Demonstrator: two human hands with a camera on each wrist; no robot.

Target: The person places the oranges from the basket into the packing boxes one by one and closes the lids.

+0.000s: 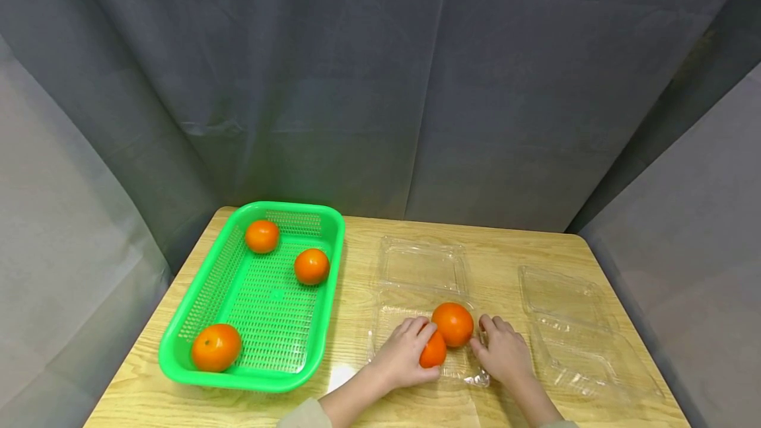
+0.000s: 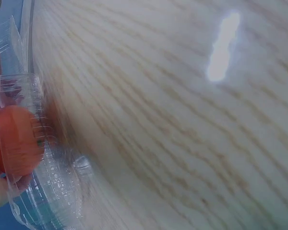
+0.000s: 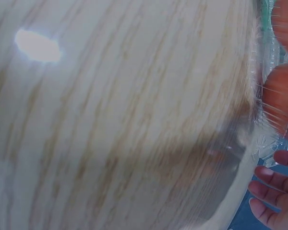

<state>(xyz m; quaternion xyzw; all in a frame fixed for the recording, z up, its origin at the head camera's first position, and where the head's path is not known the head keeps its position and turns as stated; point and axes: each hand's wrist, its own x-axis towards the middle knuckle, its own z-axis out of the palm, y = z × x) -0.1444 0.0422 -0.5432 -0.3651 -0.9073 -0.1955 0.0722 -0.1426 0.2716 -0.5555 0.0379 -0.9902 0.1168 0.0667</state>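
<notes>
Head view: both hands sit at the near clamshell tray (image 1: 416,312), centre of the worktop (image 1: 357,263). Left hand (image 1: 407,354) curls round the lower orange (image 1: 434,351), fingers on top. Second orange (image 1: 453,323) lies just behind, touching it, w/ the right hand (image 1: 504,351) pressing loosely curled fingers at the tray's right edge, probably steadying it. Wrist views too blurred to confirm.

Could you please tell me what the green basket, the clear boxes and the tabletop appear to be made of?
The green perforated basket looks like moulded plastic: uniform glossy colour, a regular grid of holes. The clear hinged boxes seem to be thin transparent plastic: the wood grain shows through and the ribs catch glints. The light wooden tabletop shows grain under a glossy finish that reflects a lamp; it may be wood or laminate.
</notes>
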